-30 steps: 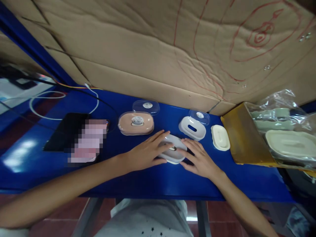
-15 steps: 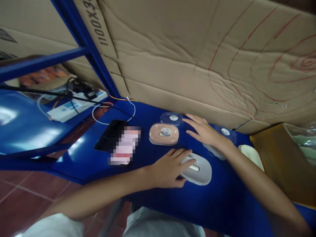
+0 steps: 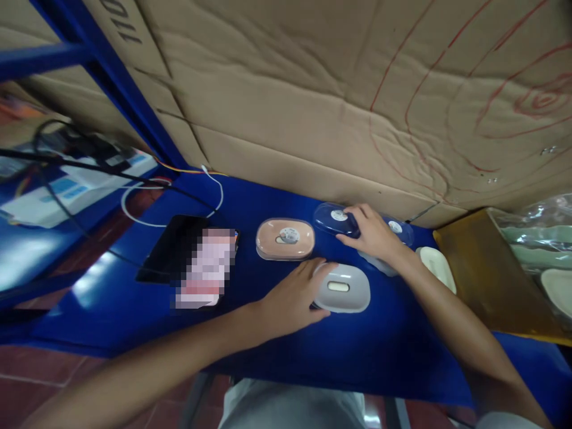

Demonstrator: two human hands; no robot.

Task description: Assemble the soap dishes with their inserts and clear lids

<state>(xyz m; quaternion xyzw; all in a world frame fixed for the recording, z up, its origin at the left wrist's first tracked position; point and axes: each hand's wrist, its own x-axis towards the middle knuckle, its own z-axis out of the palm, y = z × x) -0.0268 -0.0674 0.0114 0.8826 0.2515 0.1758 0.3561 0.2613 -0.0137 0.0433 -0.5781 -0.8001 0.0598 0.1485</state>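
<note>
My left hand is curled round the left end of a grey oval soap dish, thumb at the near side and fingers over the far rim. A cream-coloured slot shows in the middle of the dish. Behind it, my right hand grips the right end of a clear plastic lid that carries a round white sticker. To the left is a pink soap dish under its own clear lid with a sticker. A pale grey soap dish is mostly hidden beneath my right wrist.
Another clear lid lies behind my right forearm. A cream tray sits beside an open cardboard box of bagged dishes. On the left are a phone, a black flat item and cables. A cardboard wall stands behind.
My right hand left the grey dish, reached to the far-side clear lid and took hold of it, and the lid now tilts slightly. My left hand stayed on the dish. The view swung left.
</note>
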